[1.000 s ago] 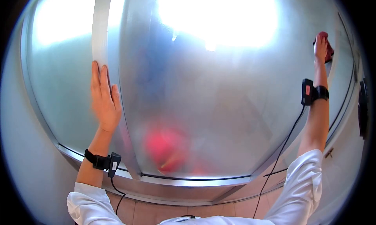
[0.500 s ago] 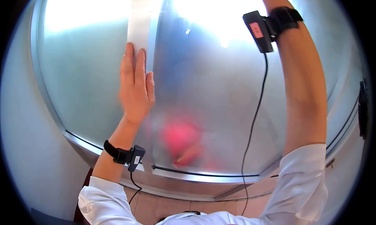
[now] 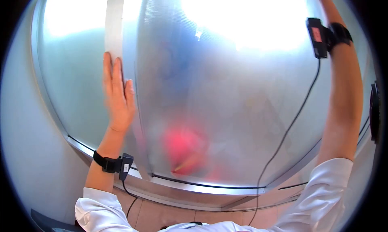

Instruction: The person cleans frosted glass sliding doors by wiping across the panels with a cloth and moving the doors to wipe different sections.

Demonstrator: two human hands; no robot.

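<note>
Two bare arms in white sleeves reach up a frosted glass pane (image 3: 242, 123), which fills the middle of the view; taking the view as a clock face, the left hand (image 3: 119, 98) is near nine o'clock, laid over a pale metal post (image 3: 115, 26) with fingers straight, pointing toward twelve, and thumb apart from them, grasping nothing; the post rises to between ten and eleven, with a second frosted pane (image 3: 72, 82) beside it between nine and ten.

The right forearm (image 3: 343, 82) stretches up between two and three; its wrist meets the top edge between one and two, so the right hand lies past the frame and I cannot tell whether it is spread or closed on anything.

Each wrist wears a black strapped box, the left one (image 3: 126, 166) toward eight, the right one (image 3: 317, 38) toward two; a thin black cable (image 3: 283, 143) hangs from the latter down toward five.

White glare (image 3: 250, 13) sits at one o'clock on the main pane; a blurred red shape (image 3: 184, 147) shows through the glass just off centre toward six; a metal rail (image 3: 210, 188) borders the pane at six, with tiled floor (image 3: 169, 216) below it.
</note>
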